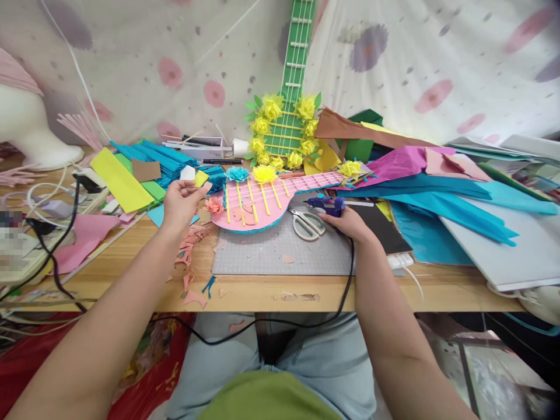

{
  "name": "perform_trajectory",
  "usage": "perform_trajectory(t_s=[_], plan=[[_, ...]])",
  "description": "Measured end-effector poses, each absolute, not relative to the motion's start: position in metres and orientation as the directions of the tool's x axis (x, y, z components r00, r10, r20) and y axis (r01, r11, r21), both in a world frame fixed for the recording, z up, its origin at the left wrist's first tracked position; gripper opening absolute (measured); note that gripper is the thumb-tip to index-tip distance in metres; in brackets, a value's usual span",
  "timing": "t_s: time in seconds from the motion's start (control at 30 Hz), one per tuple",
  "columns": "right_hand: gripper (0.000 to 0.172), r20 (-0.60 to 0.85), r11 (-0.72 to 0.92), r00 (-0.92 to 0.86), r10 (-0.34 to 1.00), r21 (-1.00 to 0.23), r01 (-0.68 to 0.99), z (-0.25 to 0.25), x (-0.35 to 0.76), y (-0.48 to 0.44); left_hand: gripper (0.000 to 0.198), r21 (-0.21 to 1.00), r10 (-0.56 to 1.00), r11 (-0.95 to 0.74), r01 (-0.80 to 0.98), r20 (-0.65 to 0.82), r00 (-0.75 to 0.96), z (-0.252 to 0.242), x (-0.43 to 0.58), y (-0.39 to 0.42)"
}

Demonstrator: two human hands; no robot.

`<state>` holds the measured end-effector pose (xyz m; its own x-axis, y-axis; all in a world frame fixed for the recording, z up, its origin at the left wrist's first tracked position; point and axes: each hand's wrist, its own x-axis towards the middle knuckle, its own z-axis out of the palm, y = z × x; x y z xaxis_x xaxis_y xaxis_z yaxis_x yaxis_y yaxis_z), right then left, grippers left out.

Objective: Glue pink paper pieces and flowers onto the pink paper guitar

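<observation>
My left hand (180, 203) is raised over the wooden table (262, 289), fingers pinched on a small pale paper piece (189, 182). My right hand (347, 223) grips a blue glue gun (326, 203) lying on the grey cutting mat (280, 251), its black cord running down over the table edge. Between the hands lies a pink paper guitar (258, 205) with yellow strings and paper flowers. White-handled scissors (307, 225) rest on the mat beside my right hand.
A green paper guitar (292, 93) ringed with yellow flowers leans against the spotted cloth behind. Coloured paper sheets are stacked at left (126, 175) and right (437, 186). Pink scraps (190, 245) litter the table. Cables and a power strip (39, 221) lie at left.
</observation>
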<state>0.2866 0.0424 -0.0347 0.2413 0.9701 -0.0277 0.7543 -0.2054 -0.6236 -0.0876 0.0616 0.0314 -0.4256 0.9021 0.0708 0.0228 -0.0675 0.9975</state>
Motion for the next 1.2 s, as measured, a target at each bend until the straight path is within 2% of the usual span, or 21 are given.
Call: perform_trajectory(t_s=[0.27, 0.37, 0.47, 0.57, 0.63, 0.7, 0.77, 0.87, 1.0, 1.1, 1.2], plan=[[0.049, -0.073, -0.293, 0.284, 0.956, -0.242, 0.925, 0.01, 0.278, 0.009, 0.031, 0.996, 0.879, -0.089, -0.002, 0.077, -0.471, 0.027, -0.101, 0.062], [0.048, -0.074, -0.304, 0.296, 0.952, -0.18, 0.935, 0.026, 0.261, -0.006, 0.032, 0.998, 0.88, -0.067, -0.01, 0.054, -0.472, 0.022, -0.108, 0.065], [0.042, -0.043, -0.192, 0.187, 0.981, -0.265, 0.945, 0.035, 0.232, -0.008, 0.036, 0.999, 0.877, -0.013, -0.049, -0.012, -0.48, 0.016, -0.116, 0.07], [0.032, 0.113, 0.077, -0.027, 0.993, -0.46, 0.884, 0.033, 0.187, 0.01, 0.038, 0.992, 0.873, 0.006, -0.126, -0.067, -0.484, 0.011, -0.122, 0.075], [0.025, 0.262, 0.316, -0.196, 0.945, -0.577, 0.753, 0.028, 0.153, 0.031, 0.039, 0.983, 0.88, 0.011, -0.183, -0.096, -0.465, 0.008, -0.125, 0.078], [0.02, 0.397, 0.509, -0.322, 0.859, -0.606, 0.611, 0.021, 0.118, 0.053, 0.038, 0.973, 0.899, 0.006, -0.232, -0.107, -0.425, 0.005, -0.128, 0.078], [0.025, 0.439, 0.603, -0.414, 0.797, -0.585, 0.542, 0.015, 0.086, 0.071, 0.037, 0.963, 0.921, -0.011, -0.271, -0.096, -0.376, 0.004, -0.131, 0.077], [0.037, 0.414, 0.662, -0.519, 0.748, -0.526, 0.534, 0.008, 0.048, 0.087, 0.036, 0.954, 0.936, -0.029, -0.298, -0.079, -0.342, 0.004, -0.136, 0.072], [0.044, 0.374, 0.686, -0.576, 0.727, -0.448, 0.574, 0.0, 0.019, 0.093, 0.038, 0.947, 0.945, -0.009, -0.32, -0.097, -0.313, 0.004, -0.139, 0.067], [0.041, 0.374, 0.674, -0.562, 0.738, -0.43, 0.6, -0.006, 0.01, 0.094, 0.037, 0.943, 0.951, 0.023, -0.331, -0.123, -0.284, 0.003, -0.139, 0.066], [0.036, 0.394, 0.633, -0.496, 0.774, -0.47, 0.615, -0.008, 0.011, 0.093, 0.036, 0.947, 0.96, 0.074, -0.312, -0.152, -0.235, 0.002, -0.138, 0.066]])
